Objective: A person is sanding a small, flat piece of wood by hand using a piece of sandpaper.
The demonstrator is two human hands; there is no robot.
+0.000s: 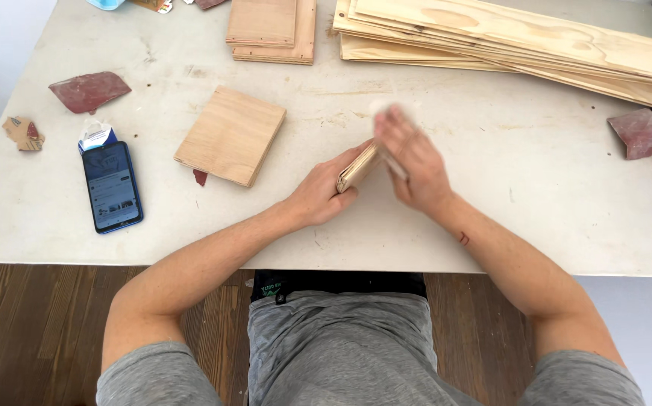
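**Small wooden block held on edge, mid-worktop**

Small wooden block [357,168] standing tilted on edge near the middle of the white worktop [521,188], lower end close to the surface. Left hand [324,192] closed around the near end of it — thumb on one face, fingers wrapped over the other. Right hand [410,159] laid flat against the block's far face, fingers together and blurred; a pale scrap shows at the fingertips, too smeared to tell what it is or how firmly it is pinched.

Just left of the hands, a square plywood piece [230,135] lying flat, a small red scrap [201,177] poking out at its near corner. Further left, a blue phone [112,186] face up, then a torn sheet of red sandpaper [89,91] near the far-left edge. At the far side, a short stack of square boards [273,28] and a pile of long pale planks [506,37]. Another red sandpaper piece [635,132] well off to the right.
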